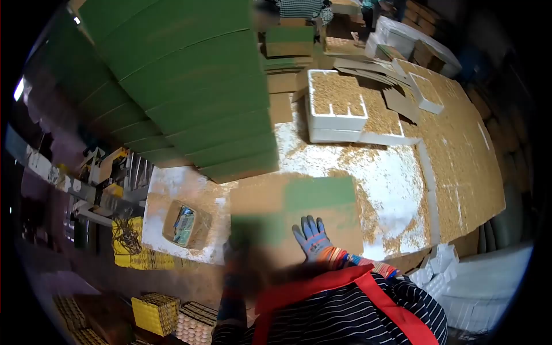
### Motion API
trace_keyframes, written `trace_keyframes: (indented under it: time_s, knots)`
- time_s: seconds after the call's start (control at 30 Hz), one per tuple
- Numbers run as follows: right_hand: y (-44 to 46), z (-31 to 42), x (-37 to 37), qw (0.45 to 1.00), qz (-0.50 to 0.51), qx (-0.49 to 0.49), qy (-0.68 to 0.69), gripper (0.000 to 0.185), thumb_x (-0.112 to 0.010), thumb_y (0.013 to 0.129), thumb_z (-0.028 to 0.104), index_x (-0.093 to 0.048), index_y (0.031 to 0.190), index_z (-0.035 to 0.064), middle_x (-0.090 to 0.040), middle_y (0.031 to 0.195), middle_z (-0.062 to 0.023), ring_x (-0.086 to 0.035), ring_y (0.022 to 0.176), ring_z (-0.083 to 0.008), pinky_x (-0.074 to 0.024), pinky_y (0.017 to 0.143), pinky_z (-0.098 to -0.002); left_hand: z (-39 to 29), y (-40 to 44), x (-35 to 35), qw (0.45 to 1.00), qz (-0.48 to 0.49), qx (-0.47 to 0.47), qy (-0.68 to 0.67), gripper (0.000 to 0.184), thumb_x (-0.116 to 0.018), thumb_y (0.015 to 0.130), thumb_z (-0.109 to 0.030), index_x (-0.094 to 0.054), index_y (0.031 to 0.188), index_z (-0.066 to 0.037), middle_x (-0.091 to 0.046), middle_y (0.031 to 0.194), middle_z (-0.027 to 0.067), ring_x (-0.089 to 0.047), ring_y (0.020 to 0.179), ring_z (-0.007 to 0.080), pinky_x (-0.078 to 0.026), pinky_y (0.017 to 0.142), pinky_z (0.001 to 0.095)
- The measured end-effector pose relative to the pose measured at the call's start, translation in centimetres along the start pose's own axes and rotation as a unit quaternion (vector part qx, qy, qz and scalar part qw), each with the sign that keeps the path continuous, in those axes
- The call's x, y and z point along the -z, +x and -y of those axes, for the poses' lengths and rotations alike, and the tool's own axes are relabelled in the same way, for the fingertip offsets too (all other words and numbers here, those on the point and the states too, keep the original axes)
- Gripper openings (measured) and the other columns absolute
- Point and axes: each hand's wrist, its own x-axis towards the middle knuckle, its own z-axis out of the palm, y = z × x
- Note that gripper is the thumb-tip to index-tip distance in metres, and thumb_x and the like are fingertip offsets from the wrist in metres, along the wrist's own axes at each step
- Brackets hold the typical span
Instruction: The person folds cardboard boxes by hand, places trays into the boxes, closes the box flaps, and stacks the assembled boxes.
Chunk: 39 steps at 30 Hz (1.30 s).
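Note:
A brown cardboard carton (259, 192) with green patches lies in front of me on the white work surface (397, 190). My right hand (312, 237), in a grey-blue glove with a striped cuff, rests on its near right part. The fingers are spread, and nothing is held. My left hand (237, 250) is a dark smear at the carton's near left edge, so its fingers cannot be made out. Left of the carton stands a small open box (198, 227) with packets or papers inside.
Stacked green cartons (195, 75) rise at the left. A white foam box (333, 123) filled with husk-like flakes stands at the back, near a flake-covered board (460, 155). Yellow egg trays (154, 313) and eggs (195, 328) sit low left. A person (302, 8) is at the far back.

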Motion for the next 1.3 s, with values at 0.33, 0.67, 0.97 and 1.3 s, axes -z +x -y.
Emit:
trace_keyframes:
  time_s: [0.33,0.67,0.97,1.3]
  knots:
    - [-7.4,-5.7,1.6,0.955,-0.214,0.205,-0.009,0.039,-0.057,0.073,0.026,-0.054,0.106,0.0051,-0.052,0.107,-0.0153,-0.051,0.099,-0.0300,-0.0421,0.080,-0.0384,-13.8,-0.9,3.3,0.895,0.117,-0.371,0.218,0.076,-0.063,0.073,-0.040,-0.032,0.131,-0.001,-0.040,0.126,0.0238,-0.038,0.115,0.0403,-0.034,0.097,0.0407]
    - [-3.4,-7.1,18.4,0.954,-0.270,0.116,-0.057,0.040,-0.060,0.073,0.027,-0.053,0.106,0.0059,-0.056,0.091,-0.0102,-0.055,0.086,-0.0258,-0.0431,0.074,-0.0385,-23.3,5.9,10.5,0.813,0.525,-0.252,-0.008,0.046,-0.050,0.086,-0.024,-0.043,0.127,-0.003,-0.049,0.125,0.0126,-0.049,0.111,0.0225,-0.038,0.095,0.0318]
    - [-5.9,-6.9,14.5,0.917,-0.358,0.174,-0.019,0.034,-0.057,0.073,0.024,-0.055,0.104,0.0094,-0.051,0.107,-0.0152,-0.044,0.112,-0.0333,-0.0262,0.100,-0.0533,-25.4,7.7,10.8,0.953,0.163,-0.250,0.047,0.045,-0.062,0.078,-0.016,-0.049,0.118,0.001,-0.058,0.112,0.0102,-0.054,0.103,0.0176,-0.043,0.086,0.0286]
    - [-3.9,-10.1,15.5,0.817,0.067,0.240,0.519,0.051,-0.061,0.076,0.026,-0.049,0.123,0.0122,-0.044,0.129,-0.0157,-0.041,0.118,-0.0375,-0.0311,0.100,-0.0447,-29.2,0.9,5.7,0.836,0.259,-0.428,0.227,0.031,-0.060,0.076,-0.014,-0.059,0.104,-0.001,-0.060,0.095,0.0083,-0.057,0.087,0.0208,-0.046,0.077,0.0332]
